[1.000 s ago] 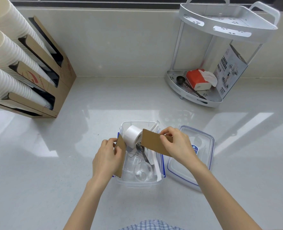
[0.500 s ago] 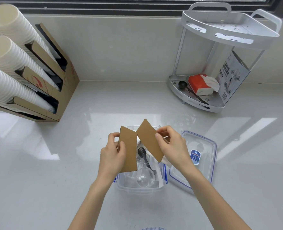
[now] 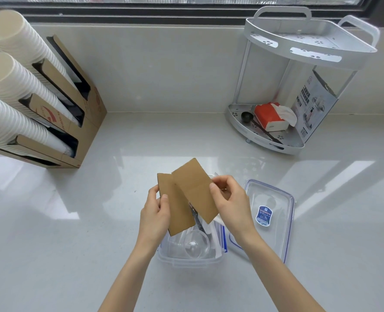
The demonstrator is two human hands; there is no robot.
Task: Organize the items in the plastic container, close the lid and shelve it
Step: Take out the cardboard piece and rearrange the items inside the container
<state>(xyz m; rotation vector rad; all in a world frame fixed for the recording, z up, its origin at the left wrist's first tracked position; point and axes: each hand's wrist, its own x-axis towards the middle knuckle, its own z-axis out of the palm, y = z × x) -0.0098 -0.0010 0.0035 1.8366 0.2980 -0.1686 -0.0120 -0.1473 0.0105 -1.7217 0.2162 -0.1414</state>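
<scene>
Both cardboard pieces, a second ago down inside the plastic container [image 3: 190, 258], are now lifted above it: the left hand [image 3: 156, 213] pinches one cardboard piece [image 3: 175, 207], the right hand [image 3: 231, 202] the other cardboard piece [image 3: 196, 188]. Sorting looks unfinished; the lid [image 3: 271, 218] lies right of it on the pale glossy desk [image 3: 96, 221]. A shelf rack [image 3: 299, 86] stands upper right, below a window.

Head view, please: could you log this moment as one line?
left hand: holds cardboard piece | right hand: holds second cardboard piece | container: open | lid: beside it

Brown cardboard pieces [image 3: 187, 199]; clear, blue-trimmed lid [image 3: 274, 212]; orange tissue pack [image 3: 268, 115].
</scene>
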